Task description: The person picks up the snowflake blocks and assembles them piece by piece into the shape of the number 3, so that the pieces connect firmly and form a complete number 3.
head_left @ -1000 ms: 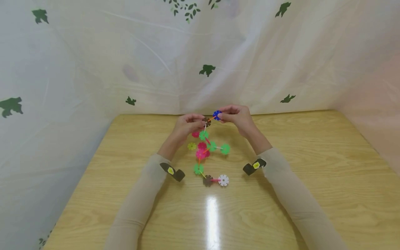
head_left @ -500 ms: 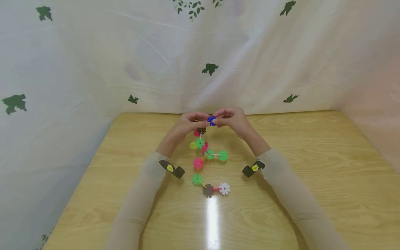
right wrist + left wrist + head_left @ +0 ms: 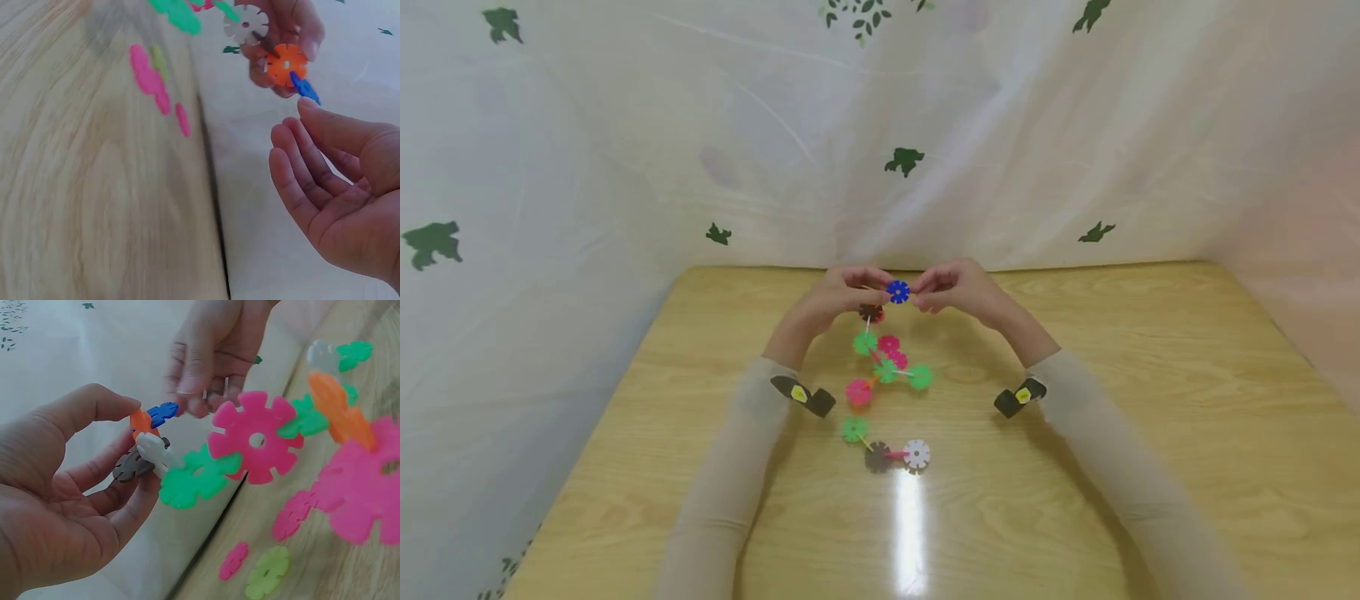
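Observation:
My left hand (image 3: 831,302) pinches the upper end of a chain of slotted plastic snowflake discs at the far side of the table. Its thumb presses the orange disc (image 3: 141,420), with the brown disc (image 3: 132,465) against the fingers below. A blue disc (image 3: 898,292) sticks out from the orange one toward my right hand (image 3: 962,287). That hand's fingers are loosely bent, fingertips right by the blue disc's edge. From the brown disc the chain runs through white, green (image 3: 200,477) and pink (image 3: 256,439) discs down to a white disc (image 3: 917,454) at its near end.
Loose pink (image 3: 234,560) and yellow-green (image 3: 269,573) discs lie on the wooden table (image 3: 1075,467) beneath the chain. A pale curtain (image 3: 1000,150) with green bird prints hangs right behind the table's back edge.
The blue disc, first in the right fingers, has moved left with the chain's top end. The right fingers have slipped off it and drawn slightly right; the chain has shifted left and nearer.

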{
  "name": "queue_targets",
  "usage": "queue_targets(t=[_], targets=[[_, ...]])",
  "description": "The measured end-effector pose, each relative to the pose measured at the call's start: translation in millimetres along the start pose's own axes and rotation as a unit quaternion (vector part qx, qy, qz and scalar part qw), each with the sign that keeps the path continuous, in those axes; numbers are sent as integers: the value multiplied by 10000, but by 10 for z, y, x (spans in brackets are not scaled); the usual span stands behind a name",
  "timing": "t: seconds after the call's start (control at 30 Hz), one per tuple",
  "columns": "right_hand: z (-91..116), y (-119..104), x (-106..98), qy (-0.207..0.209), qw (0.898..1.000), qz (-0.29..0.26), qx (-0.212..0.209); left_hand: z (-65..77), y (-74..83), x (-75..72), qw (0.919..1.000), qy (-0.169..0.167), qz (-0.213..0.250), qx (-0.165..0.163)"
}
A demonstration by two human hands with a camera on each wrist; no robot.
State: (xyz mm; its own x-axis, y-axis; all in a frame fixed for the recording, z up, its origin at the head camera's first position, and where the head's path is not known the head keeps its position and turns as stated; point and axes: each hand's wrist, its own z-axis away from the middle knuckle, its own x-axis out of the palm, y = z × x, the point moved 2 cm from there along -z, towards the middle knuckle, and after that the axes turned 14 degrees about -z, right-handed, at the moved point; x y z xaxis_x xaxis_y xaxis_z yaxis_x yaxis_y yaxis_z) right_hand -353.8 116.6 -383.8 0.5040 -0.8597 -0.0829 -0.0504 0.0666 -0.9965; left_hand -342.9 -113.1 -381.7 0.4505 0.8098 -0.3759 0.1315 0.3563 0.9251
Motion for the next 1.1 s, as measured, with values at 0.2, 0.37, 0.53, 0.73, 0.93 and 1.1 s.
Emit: queue_targets(t=[0.2,0.37,0.53,0.73,0.93,1.1], targets=[[-17,71,72,-1306,9873,907,-64,18,25,-76,9996,-89,-252,-39],[-48,160,210,-2262,9626,1448,-364,22,29,-103,9997,-146,-167,-35],[-70,262,315,-2694,9480,1654,-368,25,-5,-101,9998,-130,-60,-109],[-78,314,375,-3053,9333,1858,-359,33,-30,-90,10000,-52,-21,-59],[-74,294,307,-2750,9396,2028,-209,39,-14,-84,10000,-45,13,-34],[-68,306,146,-2330,9473,2188,-207,29,4,-45,9999,5,62,-98]])
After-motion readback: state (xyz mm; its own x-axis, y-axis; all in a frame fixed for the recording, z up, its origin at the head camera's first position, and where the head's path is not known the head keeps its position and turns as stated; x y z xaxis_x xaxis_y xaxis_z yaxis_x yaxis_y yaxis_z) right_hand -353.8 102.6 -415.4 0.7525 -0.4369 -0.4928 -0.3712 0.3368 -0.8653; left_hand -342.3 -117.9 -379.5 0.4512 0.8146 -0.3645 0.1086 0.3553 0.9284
